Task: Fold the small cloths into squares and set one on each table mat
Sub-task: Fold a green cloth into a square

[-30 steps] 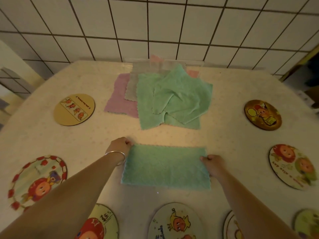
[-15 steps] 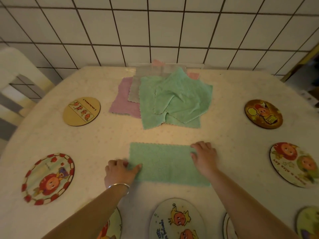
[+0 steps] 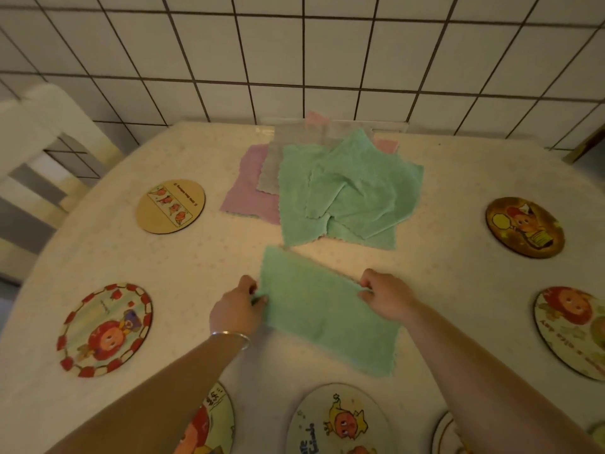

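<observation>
On the tabletop (image 3: 442,178), near centre: one green cloth (image 3: 327,309), folded into a long rectangle and lying askew, its far corner pointing toward the cloth pile, its near corner toward the lower right. Left hand (image 3: 237,309), a metal bangle (image 3: 230,337) at the wrist, closed on the cloth's left long edge in a pinch. Right hand (image 3: 384,294) closed on the right long edge, fingers curled over the fabric. The two hands sit opposite one another across the cloth's width.

Behind it, toward the tiled wall (image 3: 294,54): a loose pile of cloths (image 3: 347,191), two rumpled green ones on top, a grey one and pink ones partly showing beneath. The folded cloth's far corner lies just beside the pile's front edge; contact cannot be told.

Round table mats, none bearing a cloth: a tan mat (image 3: 171,206) at far left, a red-bordered mat (image 3: 104,329) at near left, a dark brown mat (image 3: 525,227) at far right, a pale mat (image 3: 571,332) cut by the right border, and a cartoon mat (image 3: 337,421) at the bottom edge, with further mats partly cropped beside it.

At far left, beyond the tabletop: a white chair back (image 3: 36,139).
</observation>
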